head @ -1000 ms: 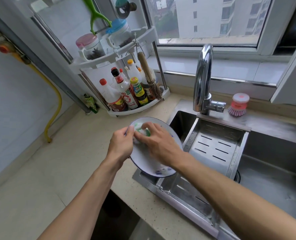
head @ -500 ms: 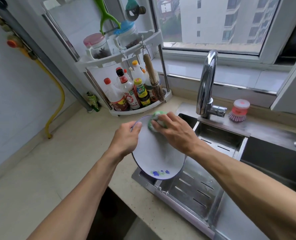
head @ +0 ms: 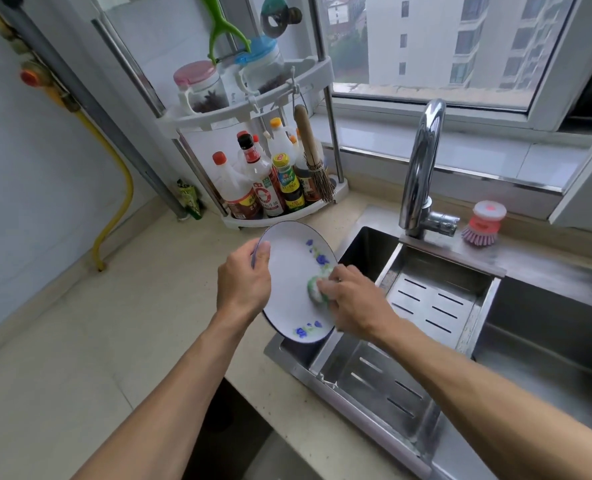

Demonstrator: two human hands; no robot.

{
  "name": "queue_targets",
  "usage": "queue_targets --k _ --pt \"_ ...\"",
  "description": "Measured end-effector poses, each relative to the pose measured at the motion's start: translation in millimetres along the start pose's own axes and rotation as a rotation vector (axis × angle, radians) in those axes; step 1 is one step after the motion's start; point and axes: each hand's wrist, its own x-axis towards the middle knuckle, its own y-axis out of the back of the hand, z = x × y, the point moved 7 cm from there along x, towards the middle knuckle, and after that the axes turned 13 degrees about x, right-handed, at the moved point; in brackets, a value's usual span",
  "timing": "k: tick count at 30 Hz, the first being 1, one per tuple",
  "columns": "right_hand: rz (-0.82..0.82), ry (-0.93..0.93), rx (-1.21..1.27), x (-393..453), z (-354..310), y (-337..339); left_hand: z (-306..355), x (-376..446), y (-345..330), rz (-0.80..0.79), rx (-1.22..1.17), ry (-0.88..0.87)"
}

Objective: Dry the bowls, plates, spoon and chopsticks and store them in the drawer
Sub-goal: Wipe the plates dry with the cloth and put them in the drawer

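The person is holding a white plate [head: 293, 282] with blue flowers, tilted up on edge above the near corner of the sink [head: 547, 348], where the counter [head: 80, 341] meets the steel drain tray [head: 436, 299]. The left hand [head: 244, 277] is gripping the plate's left rim, thumb lying over the front face and fingers hidden behind it. The right hand [head: 353, 299] is pinching a bunched green and white cloth [head: 317, 287] against the plate's right side, fingers curled round it. Half a second ago the cloth was pressing at the top rim, with the flower motif sitting at the bottom; now the cloth is working lower on the right, and a second flower spray is showing near the upper right, so the plate appears to be turning in the left hand while the wipe is travelling round it. That suggests the drying of this plate is well along, probably nearing the point where it can go to the drawer, which is not in view. No bowls, spoon or chopsticks are showing here.
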Motion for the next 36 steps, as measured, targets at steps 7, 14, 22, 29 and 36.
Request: queue_targets --k 7,14,22,29,36 --pt "0.301 -0.207 0.105 27 6 20 -5 -2 0 -0.031 -0.068 0.010" --pt "0.196 -0.064 0.186 28 -24 15 -14 1 4 -0.027 -0.063 0.039" --pt "0.007 0.265 0.179 12 -63 -1 -6 5 8 0.078 -0.082 0.079" --pt "0.074 0.028 0.202 21 -41 15 3 1 3 0.095 -0.079 0.061" --pt "-0.098 0.087 0.294 8 -41 6 -13 7 4 0.133 -0.119 0.148"
